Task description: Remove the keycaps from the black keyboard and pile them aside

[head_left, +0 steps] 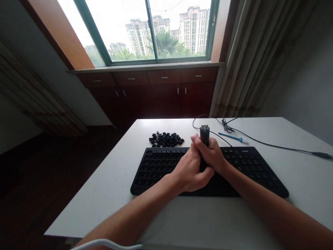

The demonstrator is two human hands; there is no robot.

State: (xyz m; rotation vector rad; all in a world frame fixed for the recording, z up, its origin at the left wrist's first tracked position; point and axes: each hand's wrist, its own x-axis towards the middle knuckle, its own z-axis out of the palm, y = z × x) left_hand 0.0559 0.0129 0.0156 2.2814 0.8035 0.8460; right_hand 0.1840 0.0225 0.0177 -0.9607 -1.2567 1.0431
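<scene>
Both hands close together above the middle of a black keyboard (244, 166). My right hand (214, 152) is wrapped around an upright black handle (205, 135) with metal pieces at its top end, its thumb lying across the front. My left hand (191, 168) presses against it from the left, fingers closed and thumb pointing right. What the handle's lower end touches is hidden by the hands. The left side of the keyboard shows bare square key sockets, while keys sit on its right side. Behind it lies a pile of loose black keycaps (168, 139).
A blue slim stick-shaped tool (230, 136) lies behind the keyboard. A black cable (262, 141) with a tied bundle runs right to a dark connector (322, 155). All rest on a white table (104, 198). A white cord (106, 243) crosses near my left forearm.
</scene>
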